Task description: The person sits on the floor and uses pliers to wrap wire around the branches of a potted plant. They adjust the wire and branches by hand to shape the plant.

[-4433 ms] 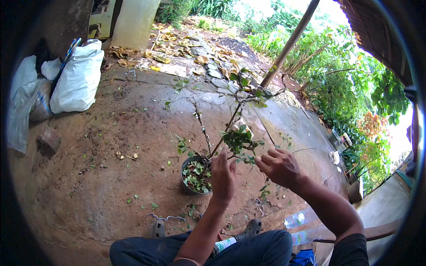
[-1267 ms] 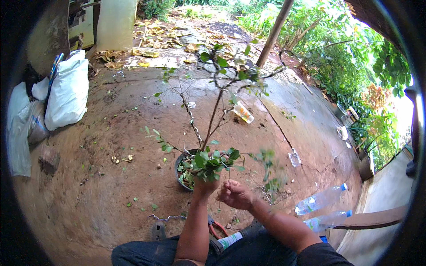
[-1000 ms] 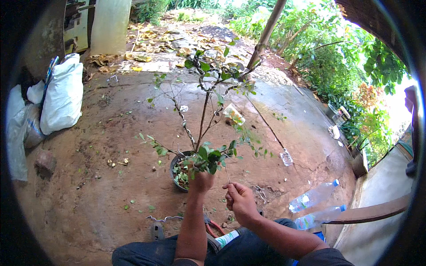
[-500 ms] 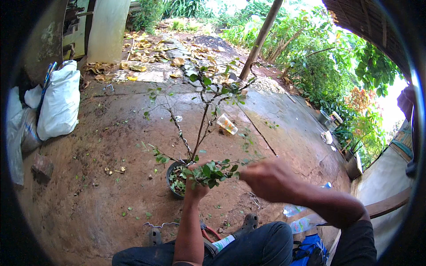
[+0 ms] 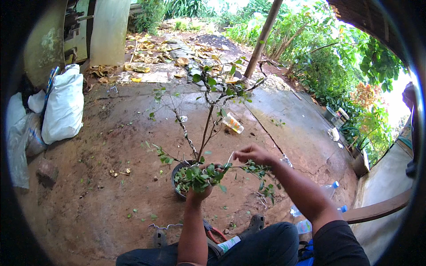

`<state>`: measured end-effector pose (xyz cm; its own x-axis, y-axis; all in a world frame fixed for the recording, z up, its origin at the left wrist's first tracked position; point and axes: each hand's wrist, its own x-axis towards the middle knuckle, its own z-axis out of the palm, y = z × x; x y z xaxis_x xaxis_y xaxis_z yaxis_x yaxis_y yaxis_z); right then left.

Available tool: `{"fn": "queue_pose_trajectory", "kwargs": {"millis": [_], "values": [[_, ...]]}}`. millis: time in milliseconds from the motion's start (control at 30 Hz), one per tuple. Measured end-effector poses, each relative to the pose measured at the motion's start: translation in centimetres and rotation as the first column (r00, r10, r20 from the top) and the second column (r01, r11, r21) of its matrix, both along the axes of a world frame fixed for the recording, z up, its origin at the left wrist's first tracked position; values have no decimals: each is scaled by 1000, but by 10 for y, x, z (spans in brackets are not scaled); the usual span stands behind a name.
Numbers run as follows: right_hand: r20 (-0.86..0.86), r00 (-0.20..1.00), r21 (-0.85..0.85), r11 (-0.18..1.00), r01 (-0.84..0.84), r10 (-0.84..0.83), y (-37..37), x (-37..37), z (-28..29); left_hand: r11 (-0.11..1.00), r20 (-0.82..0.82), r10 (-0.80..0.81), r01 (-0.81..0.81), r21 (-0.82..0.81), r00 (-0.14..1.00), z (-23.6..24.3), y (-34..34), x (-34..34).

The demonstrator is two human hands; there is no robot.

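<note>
A small wired tree [image 5: 204, 133] stands in a black pot [image 5: 176, 188] on the ground before me. My left hand [image 5: 199, 191] is closed on a low branch beside the pot, its fingers mostly hidden under leaves [image 5: 195, 176]. My right hand [image 5: 250, 154] is above and right of it, pinching the upper end of a thin pale wire [image 5: 229, 160] that runs down into those leaves. Twisted pale wire wraps the upright stems. Red-handled pliers [image 5: 215, 232] lie between my feet.
White sacks [image 5: 62, 106] and a stone block [image 5: 46, 170] lie at the left. A plastic cup [image 5: 233, 123], plastic bottles [image 5: 304, 227] and loose wire [image 5: 164, 227] lie on the ground [image 5: 102, 195]. A wooden beam [image 5: 372, 206] and pale panel stand at the right, a pole [image 5: 262, 44] behind.
My right hand has risen from below the leaves, swinging outward and then in above the branch, with the wire end in its fingers. My left hand stays among the leaves.
</note>
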<state>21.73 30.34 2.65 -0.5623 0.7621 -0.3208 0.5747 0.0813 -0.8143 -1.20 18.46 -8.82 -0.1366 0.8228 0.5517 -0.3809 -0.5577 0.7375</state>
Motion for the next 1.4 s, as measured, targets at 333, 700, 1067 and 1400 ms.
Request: {"fn": "queue_pose_trajectory", "kwargs": {"millis": [333, 700, 1067, 1400], "values": [[-474, 684, -728, 684, 50, -554, -201, -31, -92, 954, -200, 292, -269, 135, 935, 14, -4, 9], [118, 942, -168, 929, 331, -314, -258, -42, 64, 903, -461, 423, -403, 148, 780, 14, -9, 14], [605, 795, 324, 925, -198, -42, -204, -42, 142, 499, -298, 776, -830, -248, 555, 49, -54, 85], [667, 745, 312, 902, -300, 17, -244, -42, 113, 829, 879, -105, 529, -181, 465, 55, -42, 77]]}}
